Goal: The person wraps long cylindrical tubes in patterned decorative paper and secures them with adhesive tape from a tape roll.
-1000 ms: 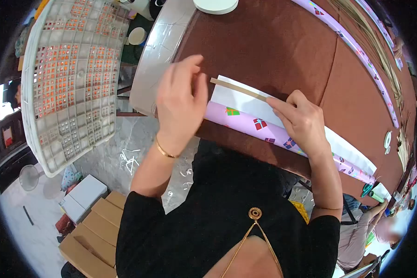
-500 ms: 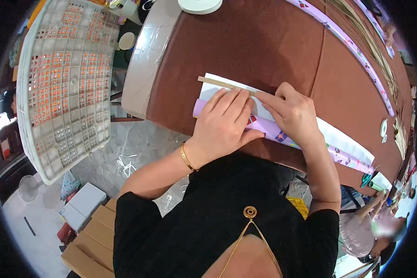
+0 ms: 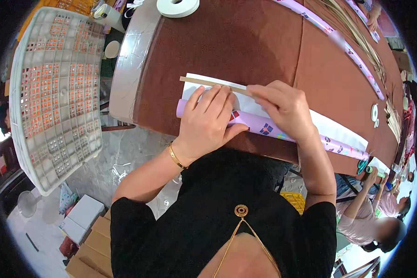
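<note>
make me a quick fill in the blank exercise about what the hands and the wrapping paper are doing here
1. Both hands press on a roll of wrapping paper whose printed side is ____ in colour.
2. The left hand wears a ____ bracelet on its wrist.
3. The right hand has its fingertips on a thin ____ stick lying along the paper's white edge.
4. A roll of white ____ sits at the far edge of the brown table.

Missing words: purple; gold; wooden; tape

White tape roll (image 3: 178, 6) beside grey crate (image 3: 55, 92).
</note>
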The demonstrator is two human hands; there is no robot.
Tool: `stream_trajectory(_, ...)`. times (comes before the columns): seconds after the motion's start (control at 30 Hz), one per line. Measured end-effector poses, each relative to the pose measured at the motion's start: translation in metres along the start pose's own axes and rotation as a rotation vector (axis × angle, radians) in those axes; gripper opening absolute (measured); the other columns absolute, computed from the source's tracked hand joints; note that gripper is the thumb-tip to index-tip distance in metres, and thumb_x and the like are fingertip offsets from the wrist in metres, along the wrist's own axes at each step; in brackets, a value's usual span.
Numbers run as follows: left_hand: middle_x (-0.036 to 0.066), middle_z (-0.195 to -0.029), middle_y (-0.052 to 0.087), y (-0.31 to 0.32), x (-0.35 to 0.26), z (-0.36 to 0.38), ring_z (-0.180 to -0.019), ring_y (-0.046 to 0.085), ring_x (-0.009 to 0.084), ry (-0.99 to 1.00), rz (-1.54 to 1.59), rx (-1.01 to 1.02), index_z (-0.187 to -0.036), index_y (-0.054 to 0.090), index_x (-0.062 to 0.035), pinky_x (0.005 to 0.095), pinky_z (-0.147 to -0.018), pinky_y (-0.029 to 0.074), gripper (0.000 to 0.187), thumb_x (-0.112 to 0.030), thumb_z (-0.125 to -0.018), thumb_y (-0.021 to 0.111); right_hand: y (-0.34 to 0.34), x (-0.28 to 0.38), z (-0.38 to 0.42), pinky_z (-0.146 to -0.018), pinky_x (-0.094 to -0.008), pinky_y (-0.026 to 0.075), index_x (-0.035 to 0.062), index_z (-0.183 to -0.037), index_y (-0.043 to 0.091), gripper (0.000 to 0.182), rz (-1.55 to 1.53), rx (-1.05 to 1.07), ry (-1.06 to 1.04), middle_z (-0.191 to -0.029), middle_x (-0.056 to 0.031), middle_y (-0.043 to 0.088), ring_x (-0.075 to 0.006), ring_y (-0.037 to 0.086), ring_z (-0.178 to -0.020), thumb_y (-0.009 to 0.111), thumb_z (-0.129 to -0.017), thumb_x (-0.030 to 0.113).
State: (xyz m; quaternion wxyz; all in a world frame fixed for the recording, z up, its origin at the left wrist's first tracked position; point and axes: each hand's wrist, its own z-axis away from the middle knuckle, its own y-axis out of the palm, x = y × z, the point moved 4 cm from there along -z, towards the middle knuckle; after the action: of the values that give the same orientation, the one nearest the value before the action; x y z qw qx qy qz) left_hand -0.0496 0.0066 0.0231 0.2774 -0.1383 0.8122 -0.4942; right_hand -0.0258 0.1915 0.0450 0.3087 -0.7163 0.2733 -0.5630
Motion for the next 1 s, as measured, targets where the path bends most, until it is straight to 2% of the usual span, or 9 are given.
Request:
stream_trajectory(0.13,0.015,-0.123,0.064,0.0,0.0,0.0,-0.115,0.059,0.0316,-0.015,0.034,0.011,-0.116,0.063,0.0003,0.0461,-0.101,0.042,0.06,-0.051,-0.084,0.067,-0.017,-0.006,0.012,-0.067,-0.0284,0.052,0.0043,-0.112,0.071,0.027,-0.185,-0.029,0.289,-0.088,-0.0072,0.068,-0.0122,0.064,-0.076,0.065,-0.086,0.0)
stream_trajectory(0.3,0.019,-0.124,0.061,-0.009,0.008,0.011,-0.116,0.058,0.0362,-0.027,-0.06,0.109,-0.118,0.06,0.0027,0.047,-0.098,0.044,0.065,-0.051,-0.082,0.069,-0.019,-0.027,0.049,-0.068,-0.0243,0.053,0.0036,-0.121,0.066,0.03,-0.487,0.024,0.709,-0.097,-0.0045,0.07,-0.0104,0.064,-0.082,0.06,-0.092,0.004)
stream_trajectory(0.37,0.02,-0.129,0.059,-0.011,0.014,0.018,-0.119,0.056,0.0394,-0.005,-0.073,0.17,-0.12,0.059,0.0032,0.0501,-0.1,0.042,0.06,-0.04,-0.081,0.073,-0.024,-0.024,0.051,-0.063,-0.0258,0.055,0.0048,-0.119,0.066,0.027,-0.493,0.107,0.716,-0.096,-0.008,0.071,-0.0103,0.066,-0.083,0.062,-0.092,0.009)
stream_trajectory(0.43,0.021,-0.133,0.056,-0.016,0.014,0.02,-0.121,0.053,0.0407,-0.033,-0.079,0.196,-0.124,0.058,0.0014,0.0501,-0.103,0.04,0.049,-0.029,-0.087,0.068,-0.011,-0.031,0.054,-0.07,-0.0354,0.055,0.0026,-0.111,0.068,0.026,-0.277,-0.12,0.323,-0.09,-0.0156,0.07,-0.0234,0.069,-0.08,0.065,-0.086,0.01)
stream_trajectory(0.5,0.021,-0.135,0.055,-0.017,0.01,0.016,-0.122,0.053,0.0405,0.03,-0.119,0.164,-0.126,0.058,0.0011,0.0493,-0.103,0.04,0.045,-0.024,-0.09,0.065,-0.014,-0.02,0.048,-0.075,-0.0402,0.054,0.0021,-0.108,0.069,0.025,-0.287,-0.113,0.354,-0.089,-0.018,0.069,-0.0311,0.069,-0.081,0.066,-0.084,0.009)
stream_trajectory(0.73,0.02,-0.128,0.059,-0.006,-0.008,0.016,-0.119,0.055,0.0405,0.133,-0.003,0.22,-0.125,0.058,0.0006,0.0499,-0.101,0.042,0.045,-0.024,-0.088,0.068,-0.012,0.002,0.05,-0.078,-0.0416,0.054,0.0024,-0.104,0.069,0.023,-0.293,-0.215,0.295,-0.095,-0.0188,0.069,-0.0346,0.068,-0.085,0.067,-0.083,0.01)
stream_trajectory(0.8,0.02,-0.125,0.06,-0.007,-0.01,0.012,-0.118,0.055,0.0404,0.101,0.059,0.257,-0.121,0.059,-0.0013,0.0491,-0.098,0.044,0.049,-0.028,-0.083,0.073,-0.01,-0.003,0.053,-0.077,-0.0408,0.055,0.002,-0.109,0.068,0.026,-0.29,-0.168,0.384,-0.099,-0.0181,0.07,-0.0319,0.069,-0.086,0.068,-0.086,0.015)
stream_trajectory(0.9,0.017,-0.125,0.06,-0.008,-0.012,0.014,-0.118,0.056,0.0363,0.083,0.041,0.201,-0.119,0.06,-0.0027,0.0465,-0.096,0.045,0.054,-0.037,-0.08,0.075,-0.02,0.001,0.058,-0.069,-0.0277,0.054,0.0011,-0.112,0.067,0.021,-0.472,-0.083,0.662,-0.087,-0.0091,0.071,-0.0108,0.066,-0.076,0.062,-0.093,0.008)
stream_trajectory(1.0,0.016,-0.127,0.059,-0.013,-0.01,0.015,-0.118,0.056,0.0358,-0.001,0.043,0.181,-0.118,0.062,-0.0021,0.0461,-0.097,0.045,0.055,-0.036,-0.078,0.076,-0.03,-0.001,0.064,-0.067,-0.0232,0.048,0.0012,-0.113,0.067,0.023,-0.354,-0.13,0.622,-0.081,-0.0032,0.065,-0.007,0.06,-0.074,0.061,-0.09,0.003)
